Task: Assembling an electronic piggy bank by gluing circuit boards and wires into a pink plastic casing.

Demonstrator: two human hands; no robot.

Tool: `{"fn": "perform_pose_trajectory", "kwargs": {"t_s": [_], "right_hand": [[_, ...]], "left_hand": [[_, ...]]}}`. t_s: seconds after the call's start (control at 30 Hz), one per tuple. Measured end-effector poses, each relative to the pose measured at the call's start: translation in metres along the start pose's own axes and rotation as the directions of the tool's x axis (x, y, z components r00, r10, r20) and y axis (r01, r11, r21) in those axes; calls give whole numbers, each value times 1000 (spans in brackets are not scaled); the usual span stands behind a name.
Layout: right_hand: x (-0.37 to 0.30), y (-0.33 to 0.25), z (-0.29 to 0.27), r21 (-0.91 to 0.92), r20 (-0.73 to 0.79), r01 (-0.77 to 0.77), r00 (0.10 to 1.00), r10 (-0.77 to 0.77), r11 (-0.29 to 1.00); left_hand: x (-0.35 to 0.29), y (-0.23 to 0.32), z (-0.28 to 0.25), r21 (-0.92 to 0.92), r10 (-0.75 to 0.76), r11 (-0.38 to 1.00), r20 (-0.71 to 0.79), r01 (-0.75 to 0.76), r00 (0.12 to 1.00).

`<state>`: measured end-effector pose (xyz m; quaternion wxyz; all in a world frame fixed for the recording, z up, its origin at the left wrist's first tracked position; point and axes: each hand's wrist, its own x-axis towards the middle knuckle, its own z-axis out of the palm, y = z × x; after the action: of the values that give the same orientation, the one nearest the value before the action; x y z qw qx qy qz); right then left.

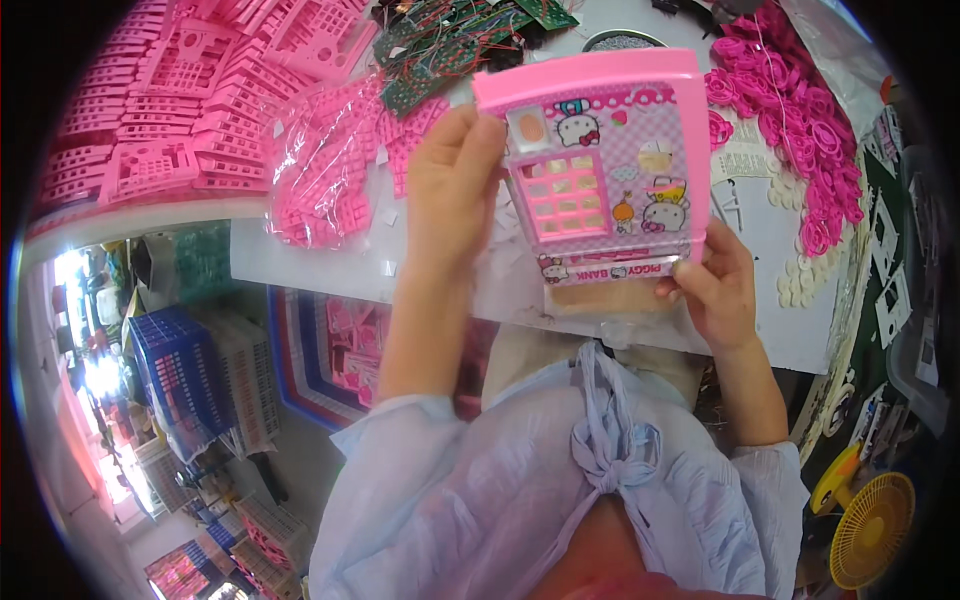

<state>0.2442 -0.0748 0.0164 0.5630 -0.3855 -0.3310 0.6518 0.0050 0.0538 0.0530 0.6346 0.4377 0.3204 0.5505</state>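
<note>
Between both hands I hold up a pink plastic toy panel (pixel 600 165), tilted above the table. It carries a checked cartoon print, a grid of small square openings and a round-cornered cutout. My left hand (pixel 455 180) grips its left edge near the top, the thumb lying along the side. At the lower right corner, my right hand (pixel 722 290) pinches the edge between thumb and fingers. Some fingers of both hands are hidden behind the panel.
Stacked pink plastic housings (pixel 160 110) fill the far left beside a clear bag of pink keypads (pixel 325 170). Green circuit boards (pixel 440 60) lie at the back. Dark pink rings (pixel 790 110) and white discs (pixel 795 280) are right. A blue crate (pixel 290 350) stands below the table edge.
</note>
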Motion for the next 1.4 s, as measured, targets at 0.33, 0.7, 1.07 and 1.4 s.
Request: {"fn": "perform_pose_trajectory", "kwargs": {"t_s": [0.33, 0.7, 1.07, 1.4], "right_hand": [[70, -23, -67, -831, 410, 501, 846, -341, 242], [36, -18, -33, -853, 510, 489, 855, -90, -182], [29, -5, -37, -873, 479, 487, 866, -147, 23], [51, -72, -147, -945, -144, -237, 921, -361, -226]], "left_hand": [[-7, 2, -30, 447, 126, 427, 831, -786, 541], [-45, -18, -44, 593, -119, 413, 788, -691, 604], [-46, -47, -4, 617, -120, 307, 781, -725, 613], [-45, -45, -4, 629, -162, 351, 770, -694, 617]]}}
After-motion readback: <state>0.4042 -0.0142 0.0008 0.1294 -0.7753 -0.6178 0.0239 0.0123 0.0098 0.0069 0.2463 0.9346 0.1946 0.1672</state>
